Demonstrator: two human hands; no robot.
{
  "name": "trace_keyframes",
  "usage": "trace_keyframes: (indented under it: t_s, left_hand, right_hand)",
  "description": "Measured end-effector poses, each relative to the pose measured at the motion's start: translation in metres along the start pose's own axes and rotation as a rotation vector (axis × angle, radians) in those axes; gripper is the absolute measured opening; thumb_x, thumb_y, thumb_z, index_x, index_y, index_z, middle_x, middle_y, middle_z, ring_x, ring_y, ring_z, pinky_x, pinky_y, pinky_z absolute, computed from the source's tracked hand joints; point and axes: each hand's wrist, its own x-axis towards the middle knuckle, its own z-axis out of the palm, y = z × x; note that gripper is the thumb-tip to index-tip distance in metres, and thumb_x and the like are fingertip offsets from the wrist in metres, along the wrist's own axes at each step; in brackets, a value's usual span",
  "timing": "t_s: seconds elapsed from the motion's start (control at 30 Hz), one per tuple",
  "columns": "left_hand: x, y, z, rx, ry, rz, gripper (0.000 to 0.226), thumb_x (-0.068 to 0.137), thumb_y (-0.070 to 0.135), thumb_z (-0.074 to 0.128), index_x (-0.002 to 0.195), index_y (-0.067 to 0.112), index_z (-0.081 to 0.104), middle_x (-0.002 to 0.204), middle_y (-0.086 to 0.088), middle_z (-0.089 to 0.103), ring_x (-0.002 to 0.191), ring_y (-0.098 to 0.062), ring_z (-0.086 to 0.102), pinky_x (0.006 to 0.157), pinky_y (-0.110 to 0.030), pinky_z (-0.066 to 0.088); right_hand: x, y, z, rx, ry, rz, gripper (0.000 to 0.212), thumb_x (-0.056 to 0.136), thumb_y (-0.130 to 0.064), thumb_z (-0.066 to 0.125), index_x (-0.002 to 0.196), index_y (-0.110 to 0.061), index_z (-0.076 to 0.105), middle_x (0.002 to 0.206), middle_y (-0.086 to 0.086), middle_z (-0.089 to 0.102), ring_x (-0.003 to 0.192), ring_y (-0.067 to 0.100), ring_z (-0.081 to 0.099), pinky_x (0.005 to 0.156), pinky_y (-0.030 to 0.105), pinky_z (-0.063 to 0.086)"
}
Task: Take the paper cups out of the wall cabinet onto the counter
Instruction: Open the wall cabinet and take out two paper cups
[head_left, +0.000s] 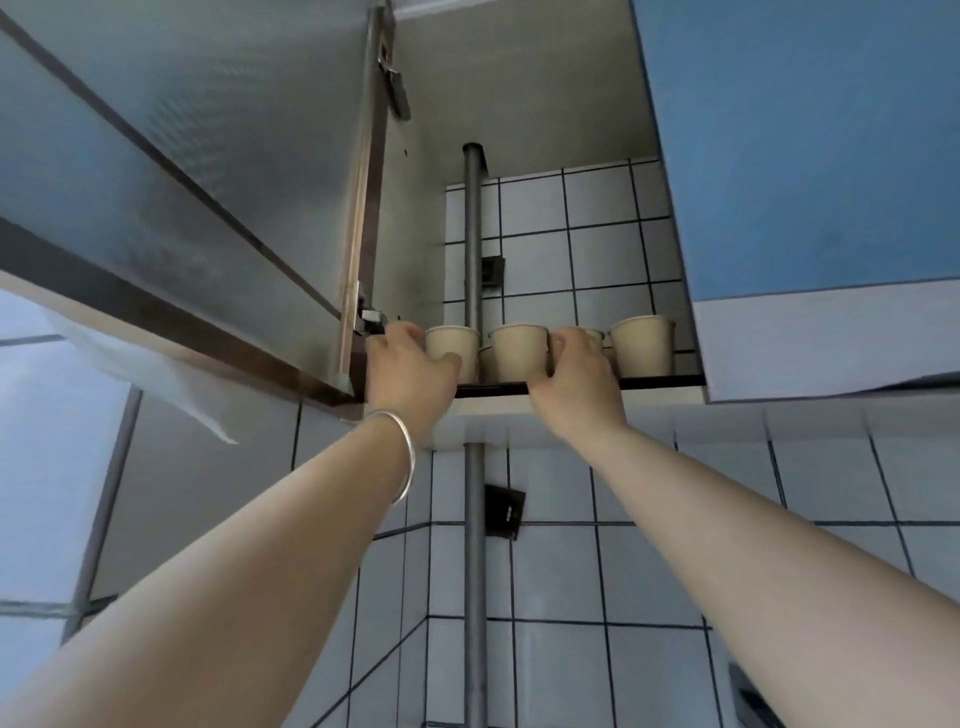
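Several beige paper cups stand in a row on the bottom shelf (660, 382) of the open wall cabinet, seen from below. My left hand (408, 371), a silver bangle on its wrist, wraps the leftmost paper cup (453, 343), thumb across its front. My right hand (576, 376) closes around another paper cup (595, 334), of which only a bit of rim shows above the fingers. Between the hands stands a free cup (519, 351), and a further cup (641, 345) stands at the right end. The counter is out of view.
The left cabinet door (182, 208) hangs open, its hinge close to my left hand. A blue door (805, 156) borders the opening on the right. A grey vertical pipe (474, 244) runs up the tiled back wall behind the cups and continues below the cabinet.
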Motion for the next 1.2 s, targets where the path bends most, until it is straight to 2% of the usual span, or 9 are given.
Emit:
trace_keyframes:
  t_s: [0.17,0.27,0.43,0.6,0.7,0.83,0.97,1.07,1.2]
  left_hand:
    - [0.042,-0.007,0.024,0.091,-0.119,-0.047,0.067,0.081,0.028,0.064,0.136,0.004,0.034,0.139,-0.019,0.038,0.121,-0.032,0.046,0.091,-0.033,0.042]
    - [0.057,-0.011,0.037,0.103,-0.153,-0.101,0.076,0.080,0.031,0.066,0.138,0.000,0.029,0.140,-0.021,0.036,0.122,-0.034,0.046,0.087,-0.032,0.042]
    - [0.072,-0.018,0.052,0.134,-0.186,-0.151,0.085,0.071,0.041,0.073,0.135,0.001,0.032,0.135,-0.019,0.047,0.121,-0.033,0.050,0.092,-0.036,0.045]
    - [0.079,-0.021,0.061,0.134,-0.195,-0.176,0.089,0.070,0.046,0.073,0.135,0.001,0.032,0.135,-0.017,0.049,0.122,-0.032,0.050,0.097,-0.037,0.044]
    - [0.079,-0.024,0.062,0.072,-0.196,-0.166,0.088,0.069,0.041,0.075,0.136,0.001,0.034,0.133,-0.016,0.051,0.119,-0.031,0.052,0.091,-0.032,0.045]
    - [0.084,-0.022,0.056,-0.039,-0.184,-0.184,0.087,0.069,0.039,0.075,0.137,0.003,0.035,0.131,-0.014,0.053,0.116,-0.029,0.054,0.084,-0.030,0.044]
    - [0.085,-0.010,0.039,-0.183,-0.162,-0.111,0.085,0.065,0.039,0.078,0.133,0.008,0.039,0.119,-0.003,0.057,0.104,-0.025,0.059,0.077,-0.030,0.049]
    - [0.075,0.009,0.021,-0.289,-0.139,-0.046,0.088,0.064,0.037,0.079,0.135,0.010,0.034,0.117,-0.004,0.057,0.104,-0.024,0.060,0.080,-0.033,0.052]
    - [0.051,0.023,-0.005,-0.426,-0.157,-0.021,0.084,0.067,0.036,0.079,0.133,0.015,0.033,0.106,0.001,0.055,0.084,-0.013,0.058,0.063,-0.026,0.050]
  right_hand:
    - [0.029,0.003,0.004,-0.107,-0.131,0.064,0.039,0.087,-0.016,0.049,0.123,-0.002,0.047,0.123,0.016,0.055,0.110,0.032,0.054,0.074,0.026,0.038]
    - [0.041,0.005,0.008,-0.192,-0.231,0.090,0.040,0.085,-0.018,0.049,0.121,-0.001,0.047,0.118,0.016,0.058,0.105,0.032,0.056,0.069,0.026,0.037]
    - [0.052,0.000,0.015,-0.312,-0.354,0.095,0.013,0.085,-0.017,0.049,0.094,-0.009,0.051,0.092,0.009,0.050,0.082,0.023,0.048,0.047,0.024,0.028]
    - [0.059,-0.005,0.023,-0.327,-0.389,0.171,0.015,0.085,-0.022,0.048,0.085,-0.007,0.051,0.080,0.004,0.047,0.069,0.018,0.046,0.046,0.025,0.025]
    - [0.065,-0.006,0.027,-0.242,-0.376,0.191,0.038,0.085,-0.025,0.051,0.118,-0.006,0.051,0.101,0.010,0.054,0.087,0.023,0.050,0.049,0.025,0.029]
    - [0.072,-0.007,0.031,-0.073,-0.318,0.226,0.061,0.083,-0.032,0.057,0.134,-0.005,0.037,0.131,0.011,0.052,0.116,0.026,0.052,0.071,0.026,0.034]
    - [0.075,-0.014,0.026,0.157,-0.245,0.223,0.068,0.079,-0.039,0.064,0.133,-0.007,0.038,0.127,0.010,0.056,0.112,0.026,0.055,0.073,0.028,0.042]
    - [0.071,-0.023,0.017,0.401,-0.175,0.223,0.078,0.070,-0.044,0.073,0.131,-0.010,0.040,0.124,0.007,0.058,0.110,0.024,0.058,0.089,0.034,0.049]
    - [0.055,-0.035,0.005,0.629,-0.123,0.255,0.082,0.066,-0.046,0.077,0.131,-0.015,0.039,0.118,0.001,0.059,0.104,0.021,0.060,0.089,0.037,0.052]
